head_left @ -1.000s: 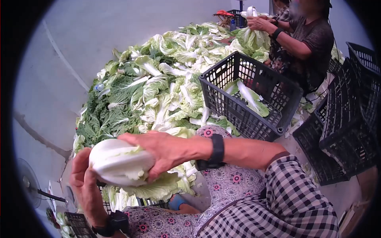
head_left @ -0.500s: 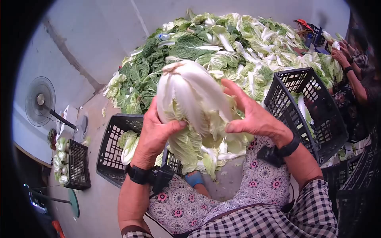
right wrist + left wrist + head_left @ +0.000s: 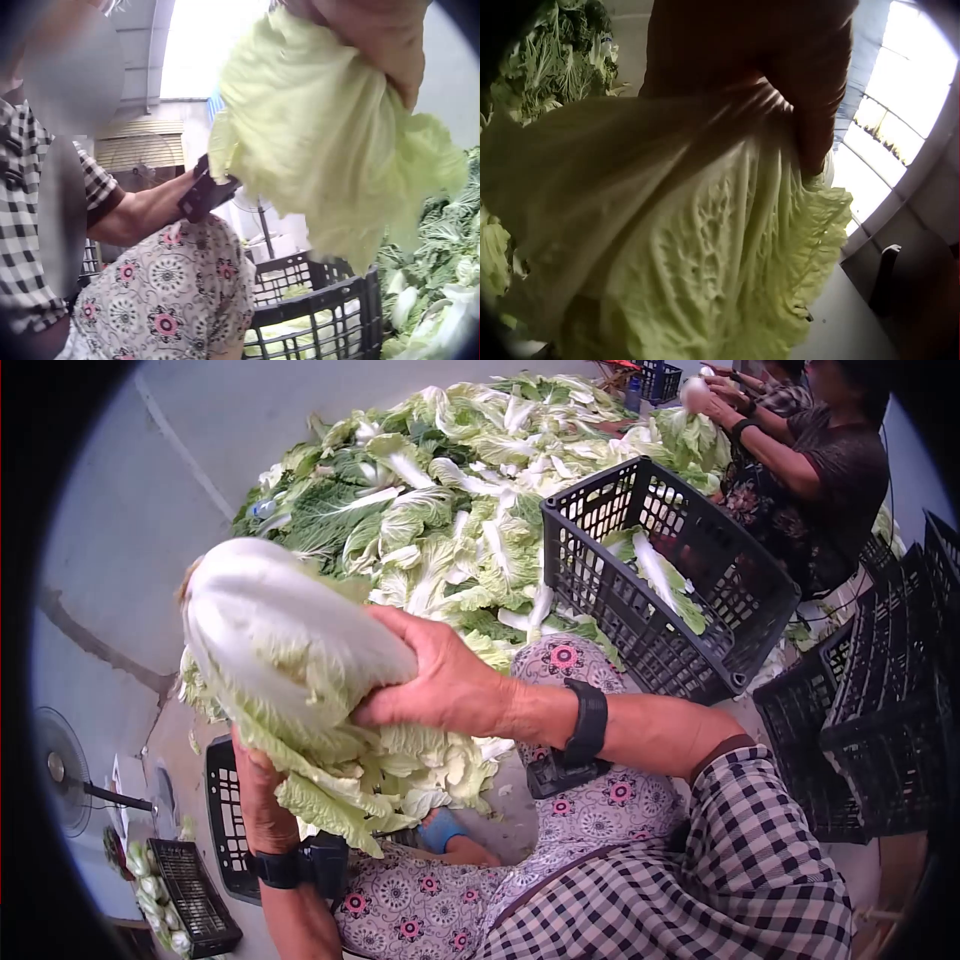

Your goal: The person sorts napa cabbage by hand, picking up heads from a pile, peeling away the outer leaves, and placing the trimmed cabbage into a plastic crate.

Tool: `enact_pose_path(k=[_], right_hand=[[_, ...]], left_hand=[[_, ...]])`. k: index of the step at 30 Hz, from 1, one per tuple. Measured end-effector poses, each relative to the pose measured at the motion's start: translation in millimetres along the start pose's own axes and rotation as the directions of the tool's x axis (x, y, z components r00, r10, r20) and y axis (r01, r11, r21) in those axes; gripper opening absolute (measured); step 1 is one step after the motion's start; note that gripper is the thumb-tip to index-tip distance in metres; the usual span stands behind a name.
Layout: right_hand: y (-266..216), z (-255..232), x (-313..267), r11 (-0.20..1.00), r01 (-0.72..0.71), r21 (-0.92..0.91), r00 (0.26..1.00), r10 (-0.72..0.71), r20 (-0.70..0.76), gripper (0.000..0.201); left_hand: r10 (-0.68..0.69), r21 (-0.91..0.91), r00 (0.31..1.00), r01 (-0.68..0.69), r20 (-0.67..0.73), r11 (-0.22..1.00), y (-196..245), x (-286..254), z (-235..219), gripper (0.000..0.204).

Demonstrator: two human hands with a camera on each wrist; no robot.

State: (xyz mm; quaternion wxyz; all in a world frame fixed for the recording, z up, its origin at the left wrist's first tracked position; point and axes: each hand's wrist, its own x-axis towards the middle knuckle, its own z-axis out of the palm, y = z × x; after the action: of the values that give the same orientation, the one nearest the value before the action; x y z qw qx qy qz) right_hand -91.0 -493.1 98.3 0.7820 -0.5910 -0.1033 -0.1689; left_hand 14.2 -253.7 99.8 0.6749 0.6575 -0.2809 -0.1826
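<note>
A large napa cabbage [image 3: 270,630] is held up above the lap, its white stem end toward the upper left and its loose green leaves hanging toward the knees. My right hand [image 3: 445,675] grips it from the right side, thumb on the near face and fingers over the top. From below and the left, my left hand [image 3: 262,790] holds it, with the fingers mostly hidden behind the leaves. In the left wrist view the left thumb [image 3: 817,127] curls over the crinkled outer leaf [image 3: 705,247]. Pale leaves [image 3: 322,142] droop beneath the right hand in the right wrist view.
A heap of cabbage leaves [image 3: 430,530] lies ahead. A black crate [image 3: 640,600] with a loose leaf inside stands at the right, and another crate [image 3: 226,820] at lower left. More crates [image 3: 880,710] stack far right. Another person [image 3: 820,470] works behind; a fan [image 3: 60,770] stands left.
The cabbage went from nearly level to upright in the middle, then back left and tilted. The right hand, spread beside it half a second ago, now grips it. The view swung left and back.
</note>
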Motion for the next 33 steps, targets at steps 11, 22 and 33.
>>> enact_pose_path(k=[11, 22, 33], right_hand=[[-100.0, -163.7, -55.7, 0.860, 0.104, -0.500, 0.805, -0.368, -0.466, 0.046], [-75.9, -343.5, -148.5, 0.698, -0.471, -0.540, 0.553, -0.243, -0.797, 0.074], [-43.9, -357.7, -120.0, 0.528, -0.541, -0.655, 0.572, -0.340, -0.747, 0.060]], left_hand=[[0.014, 0.100, 0.991, -0.027, 0.130, 0.995, 24.1, 21.2, 26.8, 0.063], [-0.033, 0.199, 0.992, 0.008, 0.121, 0.980, 22.5, 24.5, 30.9, 0.054], [-0.080, 0.260, 0.991, 0.049, 0.109, 0.964, 20.0, 25.3, 23.1, 0.050]])
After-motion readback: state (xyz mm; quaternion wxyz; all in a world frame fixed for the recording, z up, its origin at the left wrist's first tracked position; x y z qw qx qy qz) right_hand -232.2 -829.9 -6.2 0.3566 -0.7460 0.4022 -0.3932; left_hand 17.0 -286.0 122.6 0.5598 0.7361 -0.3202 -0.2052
